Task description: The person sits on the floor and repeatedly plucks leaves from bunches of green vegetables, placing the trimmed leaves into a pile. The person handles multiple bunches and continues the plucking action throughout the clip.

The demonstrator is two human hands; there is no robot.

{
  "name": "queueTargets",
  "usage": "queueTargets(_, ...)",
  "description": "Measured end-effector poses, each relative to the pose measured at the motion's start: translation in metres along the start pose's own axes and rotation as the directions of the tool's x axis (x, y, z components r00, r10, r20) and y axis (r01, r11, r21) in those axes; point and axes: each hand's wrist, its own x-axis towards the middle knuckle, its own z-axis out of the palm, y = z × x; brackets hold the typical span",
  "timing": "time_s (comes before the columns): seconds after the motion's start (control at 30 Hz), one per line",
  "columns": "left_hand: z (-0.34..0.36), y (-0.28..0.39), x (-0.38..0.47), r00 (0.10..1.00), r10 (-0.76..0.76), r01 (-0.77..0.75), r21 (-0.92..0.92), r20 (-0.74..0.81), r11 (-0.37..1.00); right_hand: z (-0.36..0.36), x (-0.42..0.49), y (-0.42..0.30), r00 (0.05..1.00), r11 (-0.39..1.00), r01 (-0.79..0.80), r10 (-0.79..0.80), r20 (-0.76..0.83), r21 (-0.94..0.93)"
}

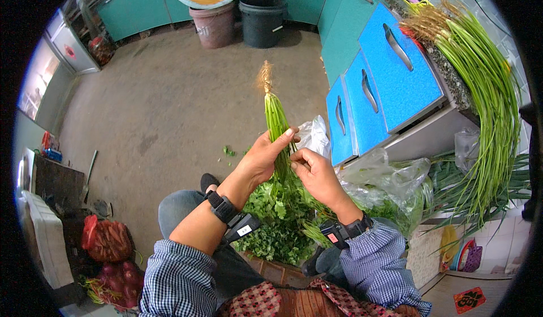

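My left hand (267, 153) is wrapped around the stems of a coriander bunch (276, 113). Its roots point away from me and its leaves hang down toward my lap. Close against the right side of the bunch, my right hand (316, 174) has thumb and forefinger pinched together by the stems; whether a stem is between them cannot be made out. Below both hands lies a heap of leafy coriander (271, 232) between my knees, above a brown slatted surface (275, 270). The lower leaves of the held bunch merge with this heap.
Clear plastic bags (386, 172) with greens lie at my right, beside blue drawers (375, 87). Long green stalks (483, 83) hang over the counter edge. A pink bucket (214, 26) and a dark bucket (263, 22) stand ahead. Bagged carrots (108, 240) and red onions (121, 281) sit at left.
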Motion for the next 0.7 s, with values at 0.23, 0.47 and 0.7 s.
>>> queueTargets(0.23, 0.008, 0.004, -0.006, 0.996, 0.074, -0.068, 0.135, -0.043, 0.989, -0.002, 0.002, 0.004, 0.996, 0.979, 0.084, -0.075, 0.052, -0.187)
queueTargets(0.47, 0.010, 0.006, -0.005, 0.992, 0.122, -0.118, 0.095, -0.035, 0.988, -0.004, 0.002, 0.009, 0.988, 0.993, -0.022, 0.040, 0.151, -0.118)
queueTargets(0.7, 0.001, 0.016, -0.003, 0.993, 0.059, -0.066, -0.075, -0.099, 0.995, 0.007, -0.008, 0.012, 0.858, 0.788, -0.408, 0.160, 0.488, 0.460)
